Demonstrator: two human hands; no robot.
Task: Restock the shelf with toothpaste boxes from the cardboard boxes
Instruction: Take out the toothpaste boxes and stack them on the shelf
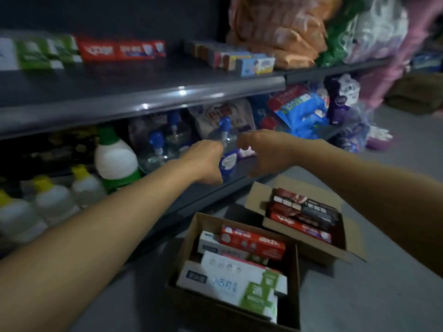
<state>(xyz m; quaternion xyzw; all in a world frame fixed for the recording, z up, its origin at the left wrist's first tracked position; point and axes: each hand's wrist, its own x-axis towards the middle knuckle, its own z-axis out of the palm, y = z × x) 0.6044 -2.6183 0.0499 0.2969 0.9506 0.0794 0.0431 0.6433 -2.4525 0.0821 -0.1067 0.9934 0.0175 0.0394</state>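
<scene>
While both hands hover at the lower shelf's bottles, the toothpaste boxes (242,262) lie below and nearer to me, in two open cardboard boxes (297,279), long axes running left-right. My right hand (261,152) is closer to them; my left hand (206,161) too is curled, apparently empty.

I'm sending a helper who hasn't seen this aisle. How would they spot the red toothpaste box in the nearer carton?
Two open cardboard cartons sit on the floor below the shelf. In the nearer carton, look at the far end: the red toothpaste box lies on top of the pile. Its neighbours are white or white and green; it alone is red.
</scene>
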